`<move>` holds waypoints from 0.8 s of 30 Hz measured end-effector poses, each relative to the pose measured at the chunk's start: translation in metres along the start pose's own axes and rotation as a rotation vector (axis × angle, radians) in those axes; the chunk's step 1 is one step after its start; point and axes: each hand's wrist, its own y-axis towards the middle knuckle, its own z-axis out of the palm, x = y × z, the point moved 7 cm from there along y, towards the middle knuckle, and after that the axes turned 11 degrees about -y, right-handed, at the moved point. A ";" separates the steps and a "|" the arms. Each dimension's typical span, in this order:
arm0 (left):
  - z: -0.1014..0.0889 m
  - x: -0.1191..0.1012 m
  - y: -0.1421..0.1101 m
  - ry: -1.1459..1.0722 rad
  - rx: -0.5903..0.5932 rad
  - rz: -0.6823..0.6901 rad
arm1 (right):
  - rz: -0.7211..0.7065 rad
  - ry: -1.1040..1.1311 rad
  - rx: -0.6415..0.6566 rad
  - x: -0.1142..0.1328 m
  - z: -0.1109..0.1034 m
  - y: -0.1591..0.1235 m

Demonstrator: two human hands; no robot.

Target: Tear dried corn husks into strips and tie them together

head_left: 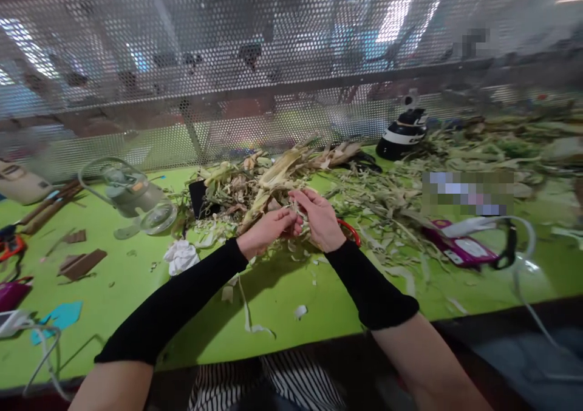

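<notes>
My left hand (pixel 272 229) and my right hand (pixel 320 217) meet over the middle of the green table, both with fingers pinched together. A small pale strip of corn husk (pixel 294 207) shows between the fingertips, its ends partly hidden. Just behind my hands lies a heap of dried corn husks (pixel 280 171), with shredded bits around it. A red loop handle (pixel 351 231), partly covered, lies right of my right hand. To the left of the heap is a black flat object (pixel 197 198), and nearer me a crumpled white tissue (pixel 181 257).
A perforated metal screen (pixel 228 47) stands along the table's back. A tipped drinking bottle (pixel 130 189) is at left, a black-and-white bottle (pixel 403 135) at back right. A purple device (pixel 467 247) with a white cable lies right. More husks (pixel 401 198) cover the right side.
</notes>
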 end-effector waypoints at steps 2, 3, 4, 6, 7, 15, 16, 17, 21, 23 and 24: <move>0.006 0.002 -0.007 -0.010 0.015 -0.007 | 0.010 -0.008 -0.027 -0.004 -0.004 0.003; 0.009 0.004 -0.014 0.000 0.041 -0.018 | 0.017 -0.011 -0.039 -0.006 -0.007 0.006; 0.014 0.007 -0.024 0.015 0.071 -0.034 | 0.023 -0.013 -0.054 -0.007 -0.012 0.009; 0.033 0.019 -0.050 0.191 0.275 -0.122 | 0.031 -0.009 -0.097 -0.010 -0.024 0.017; 0.043 0.026 -0.065 0.343 0.398 -0.156 | 0.035 -0.006 -0.119 -0.011 -0.031 0.021; 0.041 0.021 -0.123 0.599 0.497 -0.151 | 0.044 -0.102 -0.067 -0.014 -0.041 0.031; 0.033 0.021 -0.123 0.591 0.446 -0.137 | 0.048 -0.128 -0.051 -0.013 -0.041 0.032; 0.026 0.023 -0.123 0.574 0.415 -0.131 | 0.053 -0.155 -0.039 -0.010 -0.041 0.035; 0.016 0.045 -0.130 0.490 0.456 -0.068 | 0.079 -0.272 -0.060 0.011 -0.066 0.060; 0.015 0.053 -0.132 0.524 0.458 0.030 | 0.084 -0.335 -0.100 0.025 -0.087 0.076; 0.016 0.056 -0.134 0.568 0.467 0.088 | 0.088 -0.369 -0.118 0.032 -0.097 0.083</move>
